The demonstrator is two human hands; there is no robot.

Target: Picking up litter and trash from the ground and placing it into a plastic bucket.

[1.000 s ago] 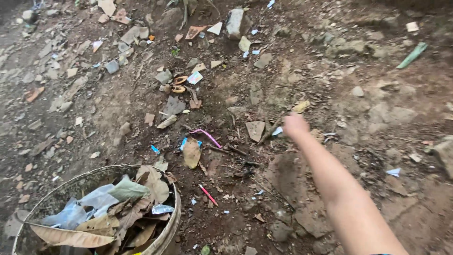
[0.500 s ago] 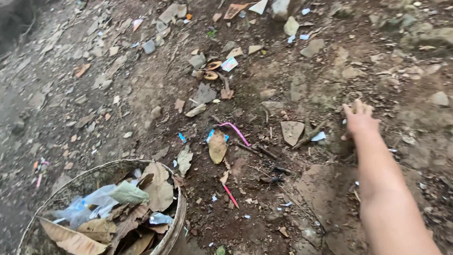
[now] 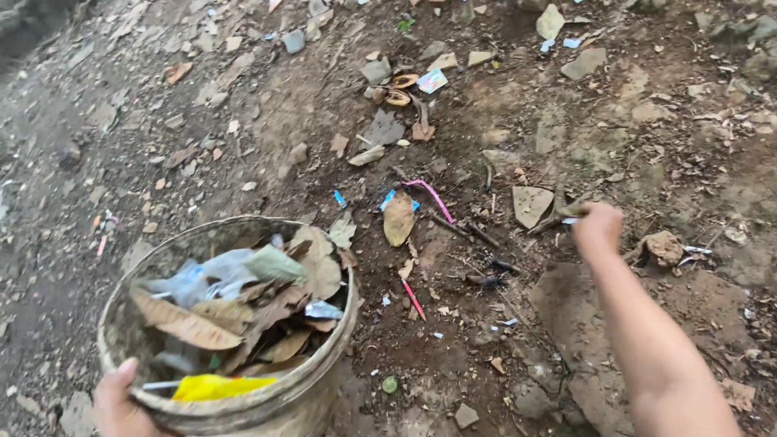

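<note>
At the lower left the person's left hand [image 3: 121,400] grips the near rim of a round, worn bucket [image 3: 328,340], thumb over the edge and the remaining fingers hidden beneath it; the bucket is heaped with dry brown leaves [image 3: 182,324], crumpled clear plastic [image 3: 190,279] and a yellow wrapper [image 3: 212,387], a load that looks bulky but light, so a one-handed hold at the rim should serve, though the loose top layer could spill if tipped. On the bare dirt just right of the bucket lie a curled dry leaf [image 3: 398,220], a pink strip [image 3: 430,197] and a small red stick [image 3: 413,299], all thin and likely flimsy. Farther right, the right hand [image 3: 597,225] is curled closed at ground level, pinching a small pale scrap [image 3: 571,218] beside a flat triangular stone shard [image 3: 530,204]; the scrap appears paper-light and soft, best taken by fingertip pinch at its edge. A brown clod [image 3: 664,247] sits just right of that hand
</note>
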